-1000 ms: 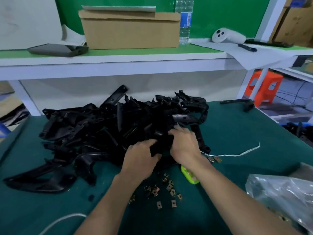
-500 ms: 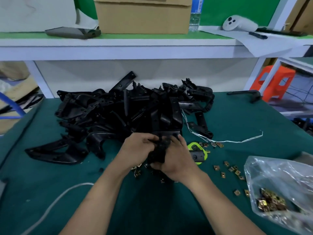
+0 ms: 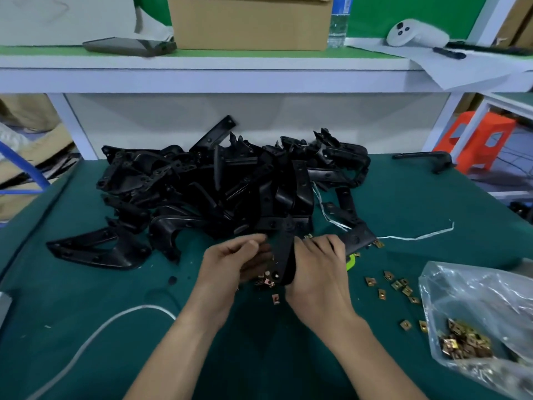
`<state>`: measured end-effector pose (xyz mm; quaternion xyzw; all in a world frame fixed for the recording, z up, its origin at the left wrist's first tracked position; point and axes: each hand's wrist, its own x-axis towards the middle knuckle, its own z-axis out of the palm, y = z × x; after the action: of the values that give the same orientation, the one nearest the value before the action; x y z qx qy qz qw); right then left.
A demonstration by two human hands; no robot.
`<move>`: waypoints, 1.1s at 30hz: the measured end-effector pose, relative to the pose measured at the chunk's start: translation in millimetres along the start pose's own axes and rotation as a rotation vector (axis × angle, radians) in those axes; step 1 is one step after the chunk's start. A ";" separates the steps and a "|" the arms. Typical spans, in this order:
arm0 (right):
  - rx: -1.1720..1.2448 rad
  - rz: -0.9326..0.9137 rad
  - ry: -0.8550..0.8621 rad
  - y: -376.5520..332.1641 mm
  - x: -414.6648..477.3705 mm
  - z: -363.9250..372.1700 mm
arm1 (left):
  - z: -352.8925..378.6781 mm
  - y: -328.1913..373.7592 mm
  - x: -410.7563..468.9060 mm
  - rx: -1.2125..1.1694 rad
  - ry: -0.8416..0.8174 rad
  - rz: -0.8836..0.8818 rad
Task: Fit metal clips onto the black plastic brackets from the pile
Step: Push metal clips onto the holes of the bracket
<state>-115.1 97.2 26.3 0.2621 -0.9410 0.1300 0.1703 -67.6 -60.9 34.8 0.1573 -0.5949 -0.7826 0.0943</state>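
Before the pile (image 3: 230, 186), at 12 o'clock | right hand (image 3: 320, 272) clamps one bracket (image 3: 284, 255) upright, steadying it | left hand (image 3: 230, 261) pinched beside it, contents unclear | clips (image 3: 398, 284) lie at 3 o'clock on bench (image 3: 86, 298)

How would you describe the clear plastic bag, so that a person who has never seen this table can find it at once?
Start from the green table and go to its near right corner, right of the person's right hand. There lies a crumpled clear plastic bag with a heap of small brass-coloured metal clips inside. The other clips nearby lie loose on the table; only these are bagged.
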 end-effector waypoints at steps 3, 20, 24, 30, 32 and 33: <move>0.046 0.031 0.022 14.2 -4.1 4.0 | -18.4 -10.2 7.6 0.736 0.086 0.216; 0.036 0.051 -0.008 20.8 -6.9 13.2 | -4.0 -27.6 -7.0 0.767 0.204 0.375; 0.045 0.026 0.001 21.6 -6.6 12.8 | -0.7 -20.4 -7.2 0.278 0.058 0.129; 0.113 -0.021 0.018 23.1 -4.4 13.7 | 2.5 -15.7 -9.2 0.056 -0.079 0.018; 0.136 -0.035 0.017 21.8 -3.8 13.8 | 3.7 -16.1 -10.3 0.039 -0.096 0.023; 0.145 -0.040 0.019 21.1 -4.0 13.6 | 4.4 -17.2 -10.7 0.049 -0.105 0.033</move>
<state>-126.7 111.9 9.1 0.2914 -0.9220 0.1966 0.1624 -58.5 -48.7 20.8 0.1084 -0.6206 -0.7733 0.0722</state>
